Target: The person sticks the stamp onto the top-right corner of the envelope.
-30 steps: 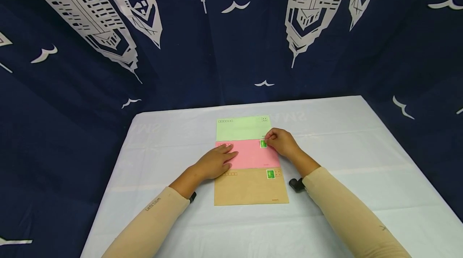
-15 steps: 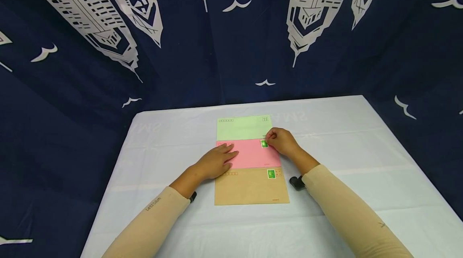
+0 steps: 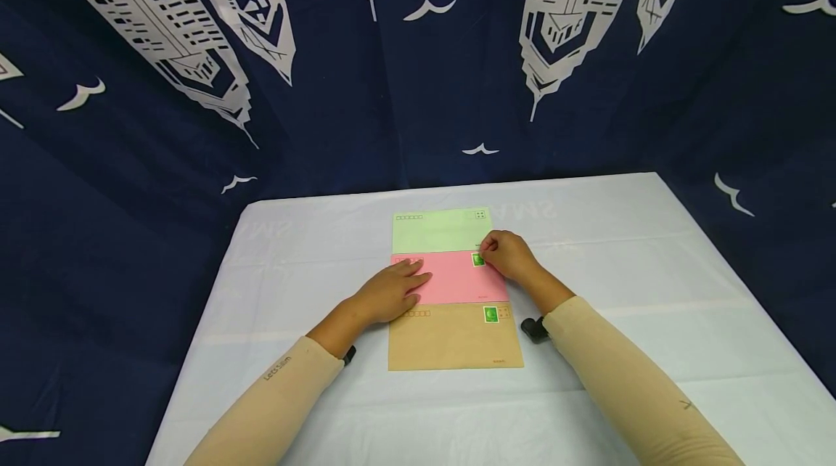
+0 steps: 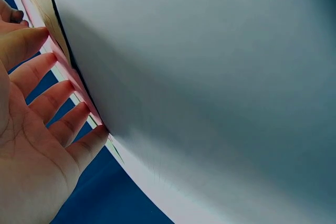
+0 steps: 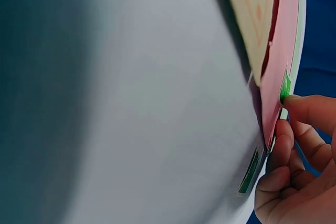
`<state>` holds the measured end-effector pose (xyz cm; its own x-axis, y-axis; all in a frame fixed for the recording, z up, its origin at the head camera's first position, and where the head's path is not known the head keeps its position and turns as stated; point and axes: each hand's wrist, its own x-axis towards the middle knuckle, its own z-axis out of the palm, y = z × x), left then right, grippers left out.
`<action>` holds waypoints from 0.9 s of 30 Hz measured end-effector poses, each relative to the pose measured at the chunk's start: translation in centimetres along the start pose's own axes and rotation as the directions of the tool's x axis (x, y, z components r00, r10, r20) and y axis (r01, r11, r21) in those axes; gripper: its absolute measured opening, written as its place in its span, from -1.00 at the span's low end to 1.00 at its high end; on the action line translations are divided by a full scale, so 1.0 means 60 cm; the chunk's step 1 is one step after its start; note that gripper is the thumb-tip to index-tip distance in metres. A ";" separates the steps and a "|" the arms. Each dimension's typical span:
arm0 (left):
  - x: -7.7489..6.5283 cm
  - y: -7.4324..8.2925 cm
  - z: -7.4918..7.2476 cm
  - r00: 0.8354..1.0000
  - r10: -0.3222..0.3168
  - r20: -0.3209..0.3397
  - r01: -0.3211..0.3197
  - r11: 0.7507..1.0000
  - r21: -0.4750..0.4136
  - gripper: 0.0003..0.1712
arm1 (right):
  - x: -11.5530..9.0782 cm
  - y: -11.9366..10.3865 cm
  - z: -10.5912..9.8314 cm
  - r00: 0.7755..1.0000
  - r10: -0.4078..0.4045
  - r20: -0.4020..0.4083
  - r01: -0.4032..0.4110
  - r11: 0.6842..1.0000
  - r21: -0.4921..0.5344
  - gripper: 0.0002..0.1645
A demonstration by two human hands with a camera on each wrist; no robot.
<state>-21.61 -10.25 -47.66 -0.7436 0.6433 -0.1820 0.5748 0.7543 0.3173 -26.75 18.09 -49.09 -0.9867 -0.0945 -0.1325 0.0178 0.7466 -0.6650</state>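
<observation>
Across the left end of the pink envelope (image 3: 451,284) my left hand (image 3: 385,292) rests with its fingers spread; the left wrist view shows those fingertips (image 4: 79,108) at the paper. My right hand (image 3: 511,257) is at the upper right corner of the same envelope. Between thumb and finger it pinches the edge of a green postage stamp (image 5: 285,85), its other fingers curled under. Part of that stamp is hidden by the fingertips. Below lies a brown envelope (image 3: 451,346) bearing another green stamp (image 3: 490,314). A light green envelope (image 3: 437,236) without a stamp lies above.
The three envelopes form a column on a white-covered table (image 3: 294,401). In the right wrist view a dark green, pale-edged rectangle (image 5: 249,171) shows beneath the right hand; its kind is unclear. A navy cloth (image 3: 431,103) with white building prints hangs behind.
</observation>
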 end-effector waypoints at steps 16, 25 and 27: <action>-0.001 0.002 -0.003 1.000 0.000 0.001 0.000 1.000 0.001 -0.42 | -0.004 -0.005 -0.004 0.999 0.033 0.001 -0.033 0.999 -0.004 -0.86; -0.001 0.003 -0.004 1.000 -0.003 0.006 0.003 1.000 0.003 -0.41 | -0.023 -0.018 -0.017 1.000 0.001 0.007 0.000 0.998 -0.061 -0.72; 0.000 0.002 -0.002 1.000 -0.005 0.005 0.005 1.000 0.010 -0.41 | -0.029 -0.017 -0.019 0.999 -0.029 0.015 0.030 0.996 -0.085 -0.69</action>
<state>-21.59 -10.15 -47.51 -0.7446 0.6403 -0.1886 0.5745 0.7586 0.3075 -25.21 18.24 -47.32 -0.9842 -0.1260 -0.1247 -0.0255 0.7966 -0.6040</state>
